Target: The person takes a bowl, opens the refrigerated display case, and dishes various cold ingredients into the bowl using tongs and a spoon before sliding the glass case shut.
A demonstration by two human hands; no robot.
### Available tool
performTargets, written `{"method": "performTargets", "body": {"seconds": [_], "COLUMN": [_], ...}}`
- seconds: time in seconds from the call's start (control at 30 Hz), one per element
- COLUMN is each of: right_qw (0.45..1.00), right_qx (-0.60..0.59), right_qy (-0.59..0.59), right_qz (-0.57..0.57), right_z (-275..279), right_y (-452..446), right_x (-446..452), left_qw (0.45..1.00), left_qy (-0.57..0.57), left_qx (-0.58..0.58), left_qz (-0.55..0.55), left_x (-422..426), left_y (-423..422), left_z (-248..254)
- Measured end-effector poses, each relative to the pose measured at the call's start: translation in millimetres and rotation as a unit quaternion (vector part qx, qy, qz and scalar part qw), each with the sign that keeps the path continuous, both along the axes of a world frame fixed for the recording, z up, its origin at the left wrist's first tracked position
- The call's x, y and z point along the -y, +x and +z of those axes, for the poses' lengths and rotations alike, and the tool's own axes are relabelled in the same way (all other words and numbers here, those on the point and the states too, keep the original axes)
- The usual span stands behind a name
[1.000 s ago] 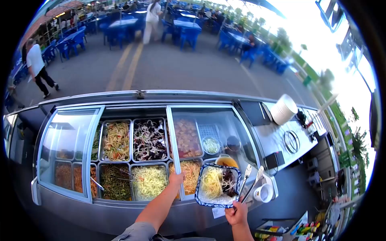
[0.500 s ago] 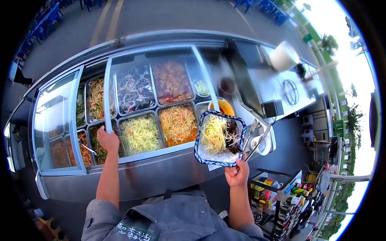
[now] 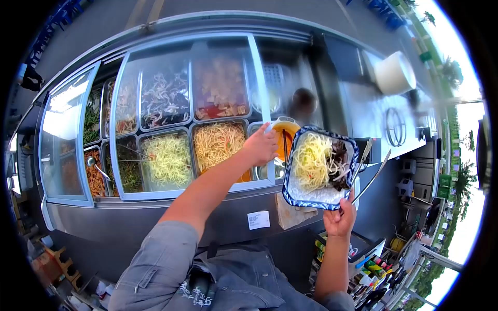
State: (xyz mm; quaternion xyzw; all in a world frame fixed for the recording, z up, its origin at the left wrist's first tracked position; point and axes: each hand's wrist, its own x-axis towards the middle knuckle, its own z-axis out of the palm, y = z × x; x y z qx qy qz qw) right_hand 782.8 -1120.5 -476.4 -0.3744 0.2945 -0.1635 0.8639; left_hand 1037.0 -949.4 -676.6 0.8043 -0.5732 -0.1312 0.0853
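My right hand grips the near edge of a blue-patterned white dish, lined with a clear film. In the dish lie pale shredded strips and dark strips. The same hand holds metal tongs, whose two arms stick out to the right of the dish. My left hand reaches across the counter, its fingers closed around the right frame of a sliding glass panel. Beneath that panel are metal pans of pale yellow shreds, noodle-like strips and cubed pieces.
An orange bowl with dark handles in it stands just behind the dish. Another glass panel covers the left end. A spoon rests in a pan of orange-brown food. A white container stands at the back right.
My left hand has gone from the glass panel's left frame to its right frame. The dish and tongs have moved right in view with my right hand, and the view has shifted.
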Motion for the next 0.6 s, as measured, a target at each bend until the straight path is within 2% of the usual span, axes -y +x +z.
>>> {"method": "performTargets", "body": {"seconds": [0.03, 0.1, 0.23, 0.3, 0.4, 0.43, 0.6], "right_qw": [1.000, 1.000, 0.997, 0.995, 0.986, 0.983, 0.974], "right_qx": [0.006, -0.011, 0.010, 0.003, 0.000, -0.007, -0.063], "right_qy": [-0.004, 0.021, 0.046, 0.051, 0.058, 0.061, 0.063], "right_qz": [0.024, 0.010, 0.069, 0.087, 0.156, 0.173, 0.208], "right_z": [-4, -10, -27, -35, -47, -48, -57], "right_y": [1, 12, 30, 38, 54, 60, 91], "right_x": [9, 24, 52, 63, 78, 81, 81], "left_qw": [1.000, 0.997, 0.998, 0.995, 0.991, 0.993, 0.989], "left_qy": [0.006, -0.061, 0.000, 0.076, 0.104, 0.076, 0.089], "left_qx": [-0.006, 0.021, 0.023, 0.003, 0.038, 0.045, 0.045], "left_qz": [0.000, 0.041, 0.051, 0.061, 0.076, 0.084, 0.107], "left_x": [-10, -33, -86, -109, -141, -153, -181], "left_y": [-4, -5, 2, 4, 4, 4, 4], "left_z": [-5, -10, 11, 22, 23, 22, 25]}}
